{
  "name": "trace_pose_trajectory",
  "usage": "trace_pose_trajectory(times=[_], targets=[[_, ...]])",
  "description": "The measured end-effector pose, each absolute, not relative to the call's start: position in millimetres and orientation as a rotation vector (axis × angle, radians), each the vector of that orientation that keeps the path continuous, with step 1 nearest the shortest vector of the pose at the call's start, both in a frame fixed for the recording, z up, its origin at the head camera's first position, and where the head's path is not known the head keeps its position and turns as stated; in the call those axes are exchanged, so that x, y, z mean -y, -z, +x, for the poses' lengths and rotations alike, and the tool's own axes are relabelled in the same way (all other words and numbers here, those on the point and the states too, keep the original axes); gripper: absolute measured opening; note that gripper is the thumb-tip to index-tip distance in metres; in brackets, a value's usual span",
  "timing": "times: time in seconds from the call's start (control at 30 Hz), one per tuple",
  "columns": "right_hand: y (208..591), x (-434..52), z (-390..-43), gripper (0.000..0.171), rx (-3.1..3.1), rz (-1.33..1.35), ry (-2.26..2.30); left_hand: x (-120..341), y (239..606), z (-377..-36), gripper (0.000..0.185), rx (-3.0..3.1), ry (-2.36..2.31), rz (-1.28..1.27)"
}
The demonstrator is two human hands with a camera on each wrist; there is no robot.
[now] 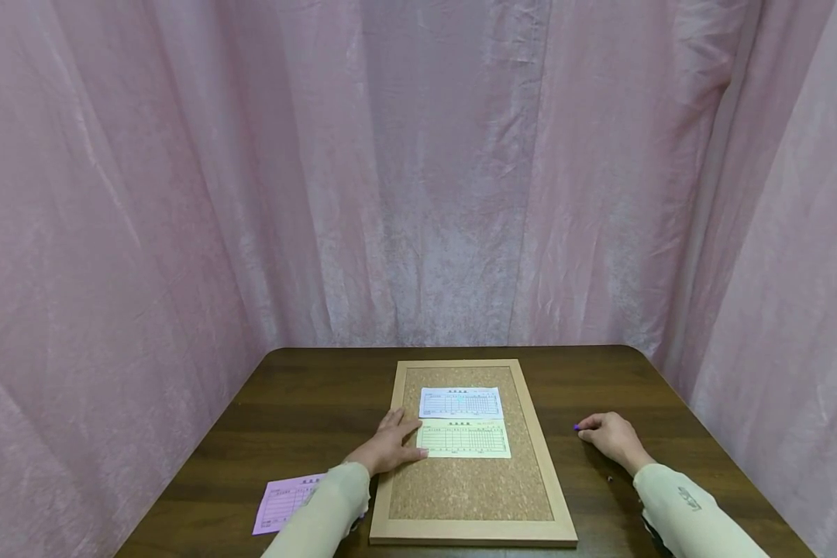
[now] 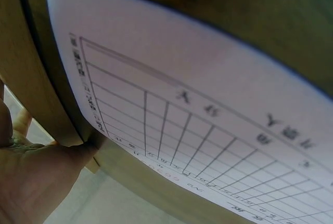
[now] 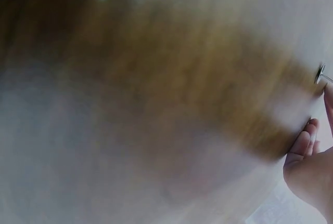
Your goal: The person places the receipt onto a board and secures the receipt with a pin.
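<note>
Left hand: flat, pressing green form on corkboard. Right hand: pinching purple pushpin on table.

Pink curtain, dark brown table, white form, pale green form, purple form.

You face a dark wood-grain table with rounded far corners. Pink crinkled curtains hang in folds behind it and along both sides, closing you in. Light is soft and even, without hard shadows.
</note>
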State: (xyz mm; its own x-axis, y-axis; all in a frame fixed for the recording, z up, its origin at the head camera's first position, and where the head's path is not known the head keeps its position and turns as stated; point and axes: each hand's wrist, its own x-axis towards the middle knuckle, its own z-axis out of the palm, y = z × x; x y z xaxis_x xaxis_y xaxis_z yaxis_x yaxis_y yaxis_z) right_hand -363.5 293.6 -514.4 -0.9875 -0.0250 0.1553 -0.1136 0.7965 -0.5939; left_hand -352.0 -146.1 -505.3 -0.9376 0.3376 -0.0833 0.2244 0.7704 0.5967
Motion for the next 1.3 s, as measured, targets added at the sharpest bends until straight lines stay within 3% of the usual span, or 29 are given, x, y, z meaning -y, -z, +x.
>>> trace_pose_trajectory(times=[0.23,0.6,1.3], targets=[[514.9,-292.9,-363.7,0.008,2.831,0.114,-0.975,145.9,505.1,-352.3,0.068,-2.782,-0.89,0.454],[519.0,-290.7,-368.2,0.023,2.835,0.099,-1.032,147.0,506.5,-353.2,0.069,-2.787,-0.896,0.468],[520.1,-290.8,-373.8,0.025,2.874,0.1,-1.008,147.2,507.0,-352.5,0.069,-2.779,-0.913,0.446]])
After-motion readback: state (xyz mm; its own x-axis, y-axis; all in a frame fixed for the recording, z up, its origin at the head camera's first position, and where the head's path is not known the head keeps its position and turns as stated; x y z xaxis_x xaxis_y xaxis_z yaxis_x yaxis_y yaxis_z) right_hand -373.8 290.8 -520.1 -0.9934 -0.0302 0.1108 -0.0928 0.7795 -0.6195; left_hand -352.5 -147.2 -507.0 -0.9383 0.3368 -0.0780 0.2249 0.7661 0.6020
